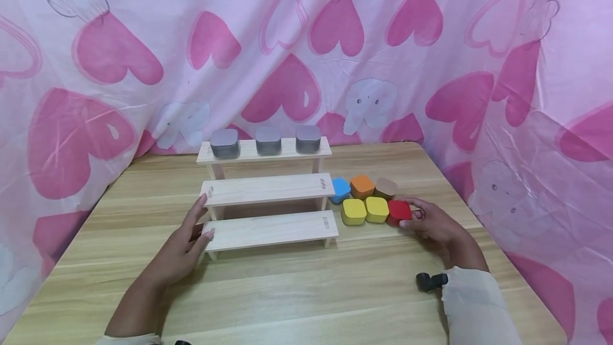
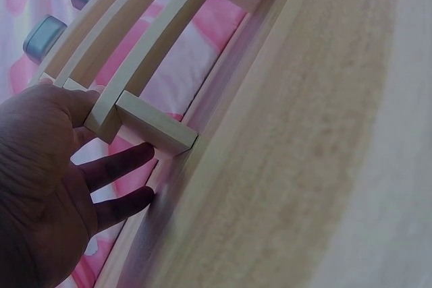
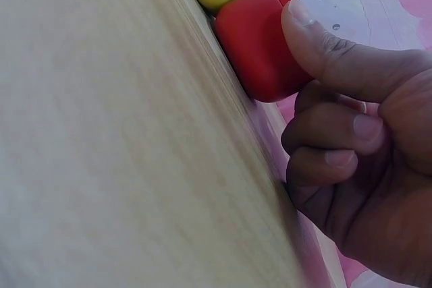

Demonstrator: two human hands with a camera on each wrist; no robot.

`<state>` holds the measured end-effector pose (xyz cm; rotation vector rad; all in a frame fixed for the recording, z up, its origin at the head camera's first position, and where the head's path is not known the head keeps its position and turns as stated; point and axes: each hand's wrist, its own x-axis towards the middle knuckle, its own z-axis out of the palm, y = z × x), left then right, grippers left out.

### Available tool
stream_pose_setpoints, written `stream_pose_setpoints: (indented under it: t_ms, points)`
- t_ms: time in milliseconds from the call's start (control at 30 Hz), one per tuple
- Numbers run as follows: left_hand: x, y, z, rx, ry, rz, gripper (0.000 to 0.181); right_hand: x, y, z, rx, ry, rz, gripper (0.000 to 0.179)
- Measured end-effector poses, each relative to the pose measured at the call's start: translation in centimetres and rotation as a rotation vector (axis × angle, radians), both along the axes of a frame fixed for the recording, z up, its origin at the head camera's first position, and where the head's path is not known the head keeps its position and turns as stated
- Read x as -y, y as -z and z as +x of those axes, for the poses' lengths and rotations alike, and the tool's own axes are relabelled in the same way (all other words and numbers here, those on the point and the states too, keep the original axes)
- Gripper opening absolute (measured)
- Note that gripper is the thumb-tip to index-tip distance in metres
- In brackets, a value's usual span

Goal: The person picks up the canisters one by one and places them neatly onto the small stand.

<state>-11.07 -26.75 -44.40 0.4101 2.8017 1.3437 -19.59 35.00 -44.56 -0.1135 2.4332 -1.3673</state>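
Observation:
A three-tier wooden stand (image 1: 268, 230) stands mid-table in the head view. At its left end is my left hand (image 1: 178, 253), index finger at the middle tier and thumb on the lowest. In the left wrist view, the other fingers (image 2: 120, 166) extend loosely by the end support. My right hand (image 1: 438, 223) holds a red block (image 1: 398, 212) between thumb and fingers, its thumb (image 3: 304, 38) on the block's side. Beside the red block lie two yellow blocks (image 1: 353, 212). Behind them are a blue block (image 1: 340, 189), an orange block (image 1: 362, 187) and a brown block (image 1: 385, 187).
Three grey blocks (image 1: 268, 140) sit spaced along the top tier. The wooden table (image 1: 306, 292) runs up to a pink heart-patterned cloth (image 1: 287, 41) at the back and sides. Near the right sleeve is a small black object (image 1: 431, 282).

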Motion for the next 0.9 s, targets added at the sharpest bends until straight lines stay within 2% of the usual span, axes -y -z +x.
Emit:
stream_pose_setpoints:
  t_ms: [267,533,700,900]
  points:
    - [0.1,0.1,0.0,-0.011,0.001,-0.002,0.093,0.3,-0.1,0.0,0.026,0.038,0.051,0.077]
    - [0.1,0.2,-0.1,-0.026,0.012,0.006,0.093,-0.1,-0.3,0.1,0.007,0.051,0.066,0.077]
    - [0.1,0.3,-0.1,-0.030,0.009,0.000,0.093,-0.1,-0.8,0.3,0.008,0.097,0.080,0.077]
    - [0.2,0.2,-0.1,-0.040,0.007,-0.005,0.091,-0.1,-1.8,0.9,-0.080,0.098,0.082,0.073]
